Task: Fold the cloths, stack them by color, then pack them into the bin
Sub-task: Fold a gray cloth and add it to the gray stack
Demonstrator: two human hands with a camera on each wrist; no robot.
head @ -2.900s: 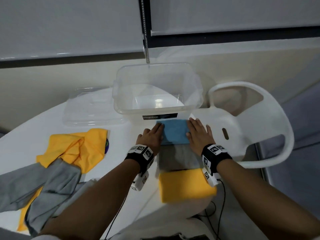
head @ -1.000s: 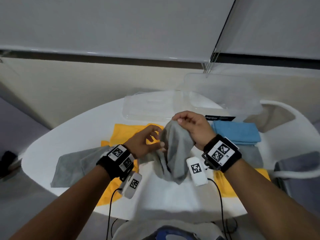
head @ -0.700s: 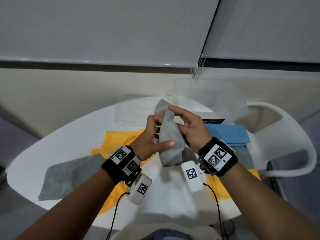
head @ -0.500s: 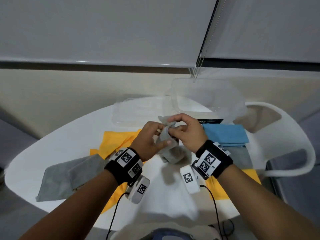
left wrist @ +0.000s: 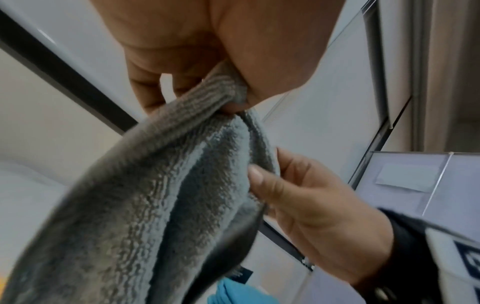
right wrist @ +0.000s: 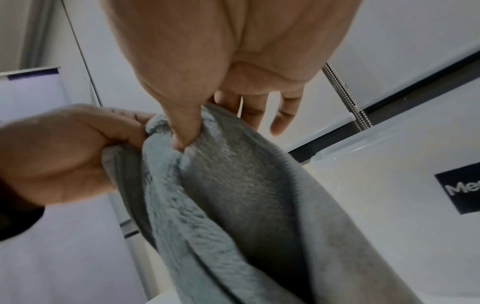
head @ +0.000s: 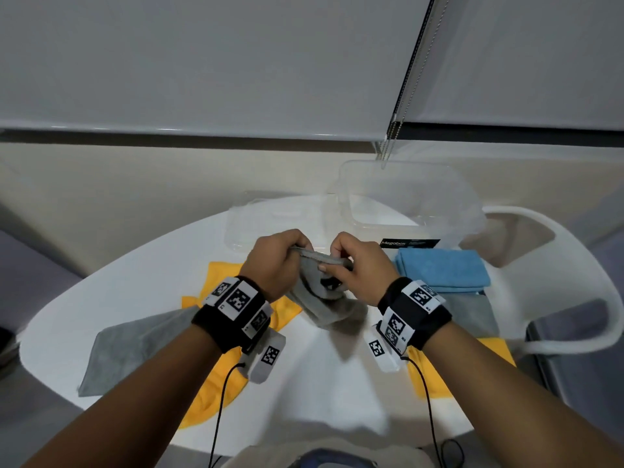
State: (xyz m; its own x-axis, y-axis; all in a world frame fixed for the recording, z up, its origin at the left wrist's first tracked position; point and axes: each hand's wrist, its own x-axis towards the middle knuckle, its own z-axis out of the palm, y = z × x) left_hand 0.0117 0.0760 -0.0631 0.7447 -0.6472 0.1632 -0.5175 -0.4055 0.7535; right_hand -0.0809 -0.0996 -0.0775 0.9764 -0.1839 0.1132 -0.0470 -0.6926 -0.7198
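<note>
Both hands are holding one gray cloth (head: pixel 320 298) up over the white table (head: pixel 141 282). The left hand (head: pixel 275 265) and the right hand (head: pixel 359 268) are each pinching its top edge, so that edge is running side to side while the rest is hanging down. The left wrist view is showing the fuzzy ridges (too small in the head view). The clear bin (head: pixel 408 204) is sitting at 1 o'clock. Folded blue cloth (head: pixel 442 270) is lying at 3 o'clock, loose yellow cloth (head: pixel 219 275) at 9 o'clock.
</note>
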